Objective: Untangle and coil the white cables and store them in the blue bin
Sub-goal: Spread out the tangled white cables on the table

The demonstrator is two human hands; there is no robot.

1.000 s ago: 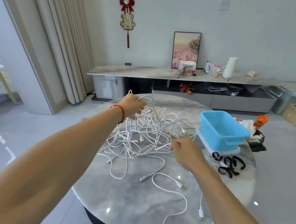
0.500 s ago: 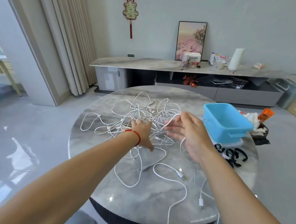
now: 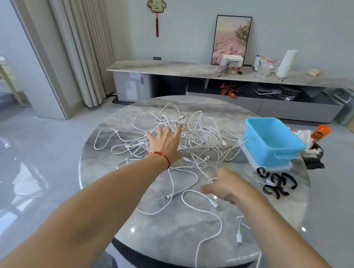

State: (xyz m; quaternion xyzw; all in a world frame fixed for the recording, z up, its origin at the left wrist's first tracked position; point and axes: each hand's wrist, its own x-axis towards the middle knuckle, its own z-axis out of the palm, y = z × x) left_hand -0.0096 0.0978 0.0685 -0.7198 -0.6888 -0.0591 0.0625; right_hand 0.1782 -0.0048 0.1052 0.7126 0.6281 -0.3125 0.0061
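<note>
I am at a round gray table (image 3: 146,230), and I will tell where things are from the big pile of white cables (image 3: 184,134) on it.

Left of the pile, one thin white loop (image 3: 99,137) lies flat on the table and runs out near the table's edge.

My left hand (image 3: 165,142) is on the pile's left side. My fingers (image 3: 162,131) are straight and spread wide, and my palm lies flat on the wires. I am not holding any wire with it. A red string band (image 3: 162,154) goes around that wrist.

The pile is a big messy knot in the middle of the table, toward the far side. Many wires cross over each other there.

On my side of the pile, some loose wires lie flat. One ends in a silver plug (image 3: 217,206).

My right hand (image 3: 224,185) is also on my side of the pile, a little to the right. It looks blurry. My fingers are bent, and I think they pinch one white wire, but I cannot be sure.

Right of the pile stands the blue bin (image 3: 273,148). I see no cable inside it. It sits on a clear flat lid (image 3: 281,168). One wire reaches from the pile to the bin's left side.

Near the bin, on my side of it, lie some black strap loops (image 3: 276,184).
</note>
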